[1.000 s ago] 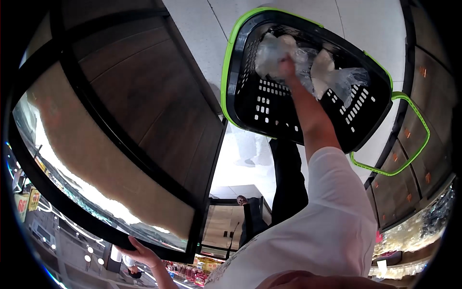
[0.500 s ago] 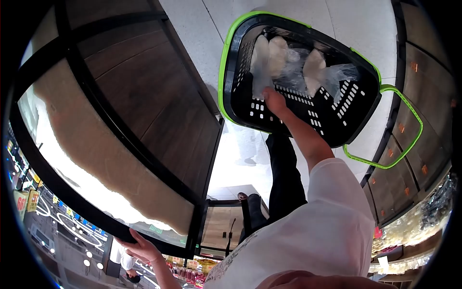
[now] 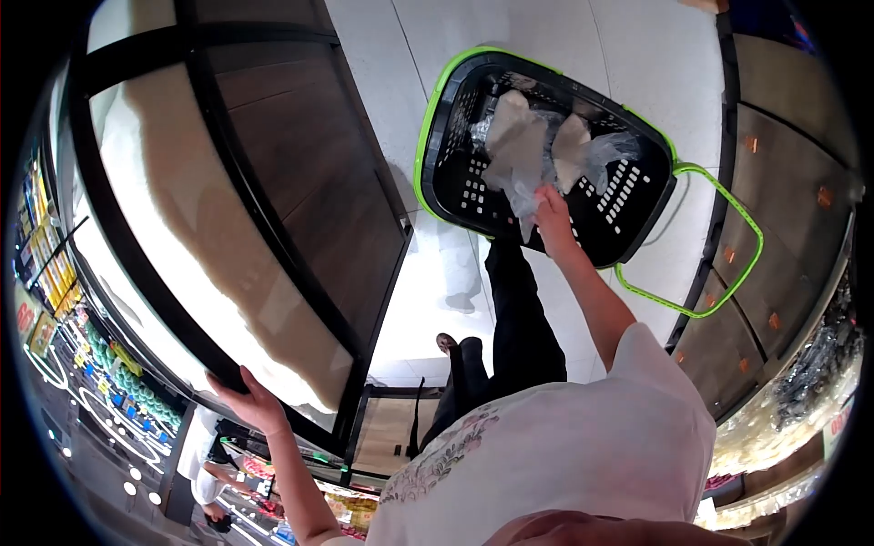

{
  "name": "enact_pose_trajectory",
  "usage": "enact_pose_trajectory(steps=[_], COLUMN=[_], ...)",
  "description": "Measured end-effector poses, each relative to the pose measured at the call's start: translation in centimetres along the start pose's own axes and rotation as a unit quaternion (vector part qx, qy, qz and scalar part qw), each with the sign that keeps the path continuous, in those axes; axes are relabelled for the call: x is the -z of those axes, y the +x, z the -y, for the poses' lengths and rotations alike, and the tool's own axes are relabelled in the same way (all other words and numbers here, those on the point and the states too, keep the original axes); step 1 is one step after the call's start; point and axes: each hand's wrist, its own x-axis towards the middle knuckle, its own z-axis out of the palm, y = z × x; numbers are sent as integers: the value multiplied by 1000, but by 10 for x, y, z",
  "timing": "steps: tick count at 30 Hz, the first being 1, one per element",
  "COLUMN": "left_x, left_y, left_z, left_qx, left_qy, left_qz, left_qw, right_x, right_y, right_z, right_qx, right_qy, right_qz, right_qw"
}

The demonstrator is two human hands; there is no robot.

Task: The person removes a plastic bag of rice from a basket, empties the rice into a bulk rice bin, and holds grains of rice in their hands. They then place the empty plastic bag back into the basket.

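Note:
My right hand (image 3: 552, 217) is inside a black basket (image 3: 592, 255) with a green rim, its fingers closed on the gathered end of a clear plastic bag (image 3: 519, 168) with something pale in it. Beside that bag lies another clear bag (image 3: 572, 150) with pale contents. The basket's green handle (image 3: 748, 218) hangs out to the right. At the lower left, my left hand (image 3: 250, 400) rests with its fingers apart against the black-framed edge of a bin (image 3: 264, 318) that holds a white, grain-like mass behind a clear panel.
Pale floor tiles (image 3: 546, 27) lie around the basket. Dark panelled cabinets (image 3: 774, 164) line the right side, with wrapped goods (image 3: 774, 428) above them. A person in a white top (image 3: 202, 450) stands beyond the bin at the lower left, near shelves of packaged goods.
My right hand has shifted the bag it holds within the basket, toward my body. My left hand has slid along the bin edge. The view has turned, so bin and basket appear shifted.

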Motion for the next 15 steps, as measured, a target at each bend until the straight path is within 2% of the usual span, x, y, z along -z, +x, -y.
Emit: enact_pose_trajectory(steps=[1,3,6,7,10,12,15], left_x=[1,-1,0,2,3,7,13], left_y=[1,2,1,1,1,1,-1], left_z=[0,3,1,-5,-8,-9,-11], left_qx=[25,13,-17,-11,-12,-16,-77], left_qy=[-17,-21,19,3,-11,-6,-12], left_qz=[16,9,-12,-10,-31,-30,-64], left_qw=[999,1000,1000,1000,999,999,995], right_x=[1,6,15,15,14,19,13], right_y=[-17,-48,-91,-105,-151,-176,-217], right_z=[14,40,74,88,126,133,157], right_qx=[0,4,41,27,52,84,100], right_qy=[29,101,152,168,207,213,248], right_qz=[1,9,22,-4,6,52,92], right_qw=[1000,995,987,985,977,972,959])
